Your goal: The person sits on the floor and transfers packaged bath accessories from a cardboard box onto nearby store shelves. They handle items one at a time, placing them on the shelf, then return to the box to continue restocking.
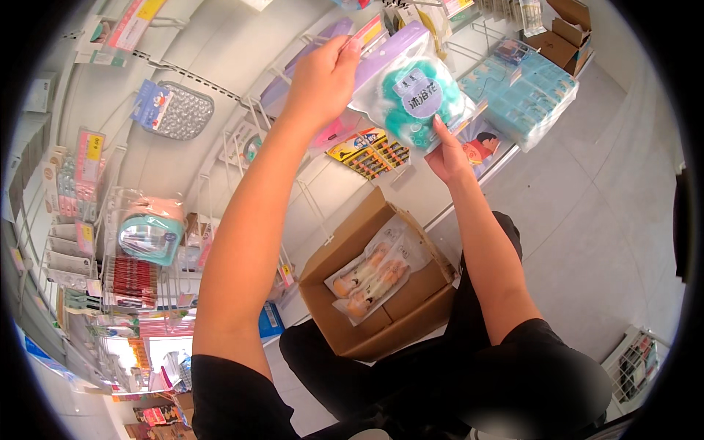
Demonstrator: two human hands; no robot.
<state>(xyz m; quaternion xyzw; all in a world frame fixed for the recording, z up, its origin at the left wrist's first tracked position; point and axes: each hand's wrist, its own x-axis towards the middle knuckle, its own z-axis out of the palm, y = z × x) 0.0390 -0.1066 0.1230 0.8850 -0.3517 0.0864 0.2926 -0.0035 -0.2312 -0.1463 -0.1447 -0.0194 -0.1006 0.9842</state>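
Observation:
My left hand (330,74) is raised to the display hooks, its thumb and fingers closed at a price tag holder beside the purple top edge of a packaged bath puff (423,102). The puff is teal, inside a clear bag with a purple header, and hangs tilted. Lower down, my right hand (451,154) grips the bottom of that bag, thumb on its front. Below both hands an open cardboard box (374,335) rests by my legs, with packaged orange and white items (374,275) in it. Whether the bag hangs on the hook is hidden by my left hand.
A yellow battery pack (374,154) hangs below the bath puff. Light-blue wrapped packs (528,93) and a small open carton (561,41) stand on the shelf at upper right. Hooks with a silver pouch (181,110) and a teal case (151,239) stick out at left.

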